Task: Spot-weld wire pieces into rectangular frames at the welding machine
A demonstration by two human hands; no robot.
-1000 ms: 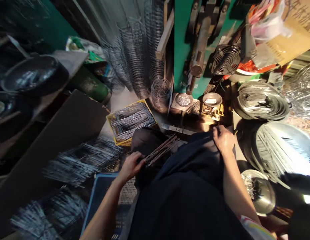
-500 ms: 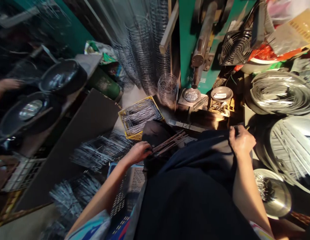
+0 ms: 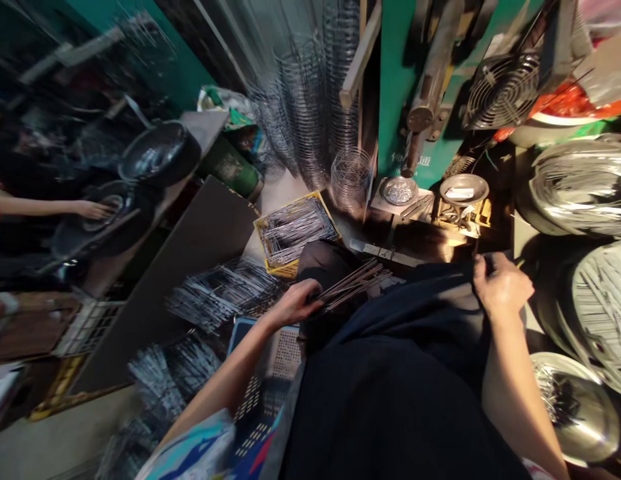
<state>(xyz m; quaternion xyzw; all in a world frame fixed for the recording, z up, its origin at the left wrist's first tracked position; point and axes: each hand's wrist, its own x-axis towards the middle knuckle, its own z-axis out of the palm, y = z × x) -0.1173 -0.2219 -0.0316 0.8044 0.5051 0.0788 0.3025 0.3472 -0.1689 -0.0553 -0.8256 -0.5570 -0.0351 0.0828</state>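
Note:
My left hand (image 3: 301, 301) is closed around the near end of a loose bundle of thin metal rods (image 3: 355, 283), which slants across my dark-clothed lap. Over on the right, my right hand (image 3: 503, 288) rests at the edge of the dark apron (image 3: 390, 387) with curled fingers; what they hold, if anything, is hidden. Just beyond my left knee sits a yellow basket (image 3: 276, 268) filled with similar rods. A blue perforated crate (image 3: 245, 400) stands beneath my left forearm.
Ahead is a green machine (image 3: 395, 80) with a small dish of metal bits (image 3: 400, 191) below its ram. Wire ring stacks (image 3: 305, 100) stand left of it. Rod bundles (image 3: 225, 293) lie at left. A metal bowl (image 3: 590, 427) is at right. A co-worker's hand (image 3: 93, 209) reaches over a dark pan.
The view has turned slightly left, so most things sit further right. The co-worker's arm has come further in over the pan. My hands keep nearly the same places against my lap.

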